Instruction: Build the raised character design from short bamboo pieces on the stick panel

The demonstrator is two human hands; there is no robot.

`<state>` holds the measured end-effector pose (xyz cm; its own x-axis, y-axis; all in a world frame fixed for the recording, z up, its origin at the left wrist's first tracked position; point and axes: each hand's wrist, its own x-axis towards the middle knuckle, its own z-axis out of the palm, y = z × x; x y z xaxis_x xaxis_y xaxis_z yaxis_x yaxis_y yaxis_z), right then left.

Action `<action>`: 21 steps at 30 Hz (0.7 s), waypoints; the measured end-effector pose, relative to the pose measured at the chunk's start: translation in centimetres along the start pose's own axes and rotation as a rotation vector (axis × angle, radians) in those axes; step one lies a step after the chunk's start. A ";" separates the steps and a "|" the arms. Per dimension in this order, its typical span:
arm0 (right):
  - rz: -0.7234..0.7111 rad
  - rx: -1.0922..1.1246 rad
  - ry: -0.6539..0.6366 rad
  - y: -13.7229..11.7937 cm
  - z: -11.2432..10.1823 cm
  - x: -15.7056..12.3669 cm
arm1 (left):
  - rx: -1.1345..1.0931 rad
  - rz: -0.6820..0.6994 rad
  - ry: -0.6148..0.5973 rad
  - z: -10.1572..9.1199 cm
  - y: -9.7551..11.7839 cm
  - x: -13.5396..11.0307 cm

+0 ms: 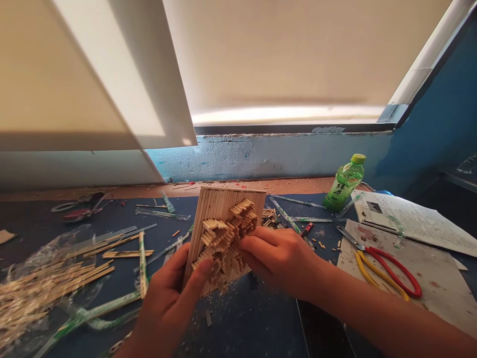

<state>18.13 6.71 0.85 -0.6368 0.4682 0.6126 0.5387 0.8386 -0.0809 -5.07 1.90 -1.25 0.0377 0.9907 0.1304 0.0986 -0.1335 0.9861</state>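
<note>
A panel of pale wooden sticks (pixel 216 206) is tilted up above the dark blue table, with raised clusters of short cut sticks (pixel 218 232) on its face. My left hand (pixel 173 283) grips the panel's lower left edge, thumb on the front and fingers behind. Against the right side of the clusters, my right hand (pixel 278 251) has its fingers bent and pressed together. Whatever lies between those fingertips is hidden or too small to make out.
Loose wooden sticks (pixel 78 278) and plastic wrappers lie at left. A green drink bottle (pixel 343 184) stands at back right, near an open book (pixel 413 219). Red-and-yellow-handled scissors (pixel 387 271) rest on a stained grey board (pixel 436 271). Cut stick bits lie behind my right hand.
</note>
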 end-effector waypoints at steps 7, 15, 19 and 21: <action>-0.002 -0.152 -0.073 -1.1 0.3 -0.1 | 0.074 0.053 0.017 0.2 0.2 -0.3; -0.051 -0.132 -0.211 -1.1 -1.2 0.3 | 0.102 0.058 0.012 0.1 0.4 -0.3; -0.063 -0.116 -0.278 -0.5 -3.0 0.6 | 0.065 0.050 0.017 0.2 0.5 -0.1; -0.055 -0.105 -0.299 -0.1 -3.8 0.7 | 0.052 0.031 0.014 0.2 0.5 0.0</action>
<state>19.70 5.91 4.28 -0.7922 0.4969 0.3542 0.5427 0.8391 0.0367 -4.80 1.84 -0.77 0.0274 0.9863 0.1626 0.1490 -0.1649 0.9750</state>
